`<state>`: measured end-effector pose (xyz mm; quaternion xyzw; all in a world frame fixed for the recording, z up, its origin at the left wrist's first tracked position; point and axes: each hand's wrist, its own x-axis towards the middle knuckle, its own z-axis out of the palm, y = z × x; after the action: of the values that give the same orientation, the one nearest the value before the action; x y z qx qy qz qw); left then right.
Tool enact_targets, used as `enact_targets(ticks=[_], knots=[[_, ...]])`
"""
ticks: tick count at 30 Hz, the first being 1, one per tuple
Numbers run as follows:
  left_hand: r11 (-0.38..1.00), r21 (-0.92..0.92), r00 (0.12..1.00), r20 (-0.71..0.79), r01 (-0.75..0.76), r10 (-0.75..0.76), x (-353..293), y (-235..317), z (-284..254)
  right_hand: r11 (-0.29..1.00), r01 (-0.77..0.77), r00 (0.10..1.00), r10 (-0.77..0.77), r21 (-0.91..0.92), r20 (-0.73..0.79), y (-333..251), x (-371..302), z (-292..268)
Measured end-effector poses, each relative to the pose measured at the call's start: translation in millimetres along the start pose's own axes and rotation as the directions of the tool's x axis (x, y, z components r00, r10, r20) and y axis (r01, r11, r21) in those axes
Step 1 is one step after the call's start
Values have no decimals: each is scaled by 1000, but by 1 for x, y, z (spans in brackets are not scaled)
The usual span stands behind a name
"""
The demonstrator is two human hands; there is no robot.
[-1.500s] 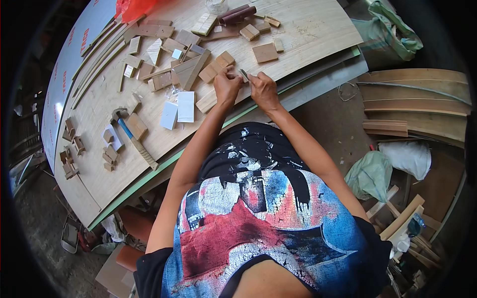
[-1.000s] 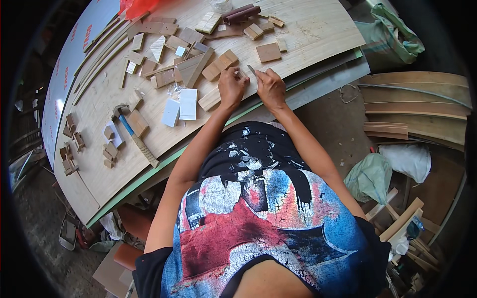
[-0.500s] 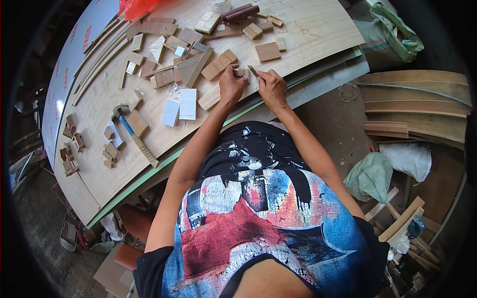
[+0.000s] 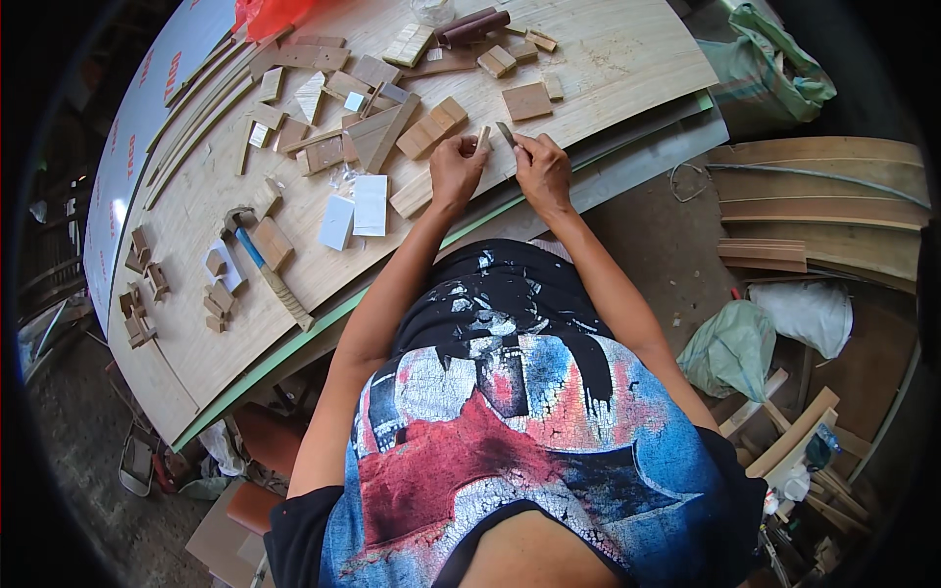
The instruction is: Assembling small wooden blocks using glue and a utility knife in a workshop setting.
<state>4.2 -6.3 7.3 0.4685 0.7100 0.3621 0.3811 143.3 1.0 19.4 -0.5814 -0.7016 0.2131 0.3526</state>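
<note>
Close to the front edge of the wooden worktop, my left hand is closed around a small pale wood piece whose end sticks up past the fingers. My right hand grips a knife with a dark, narrow blade pointing up and left. A small gap separates blade and wood; the knife's handle is hidden in the fist. Under and left of my left hand lies a pale wooden board. Just beyond it sit joined light-brown blocks.
Wood offcuts crowd the worktop's middle. White rectangular pieces and a hammer with a blue-and-tan handle lie left. At the back are a red plastic bag and dark-red rolls. Curved boards and sacks stand right.
The wood piece in my left hand now points more upright, and that hand has shifted slightly left. My right hand has moved a little right, drawing the blade away from the wood.
</note>
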Motion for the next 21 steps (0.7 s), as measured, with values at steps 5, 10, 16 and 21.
enact_targets(ticks=[5,10,16,21], knots=[[998,-30,998,-46,-54,53,2,-11,1,1000,27,999,-27,-1,-28,-7,3,-2],[979,90,976,-99,-184,193,-4,4,-2,998,38,999,-38,-40,-15,-6,2,0],[932,191,939,-97,-308,331,-5,5,-4,992,105,994,-107,-76,-20,-7,2,4],[930,120,924,-127,-346,361,-4,7,-6,972,184,983,-180,-145,42,-8,1,6]])
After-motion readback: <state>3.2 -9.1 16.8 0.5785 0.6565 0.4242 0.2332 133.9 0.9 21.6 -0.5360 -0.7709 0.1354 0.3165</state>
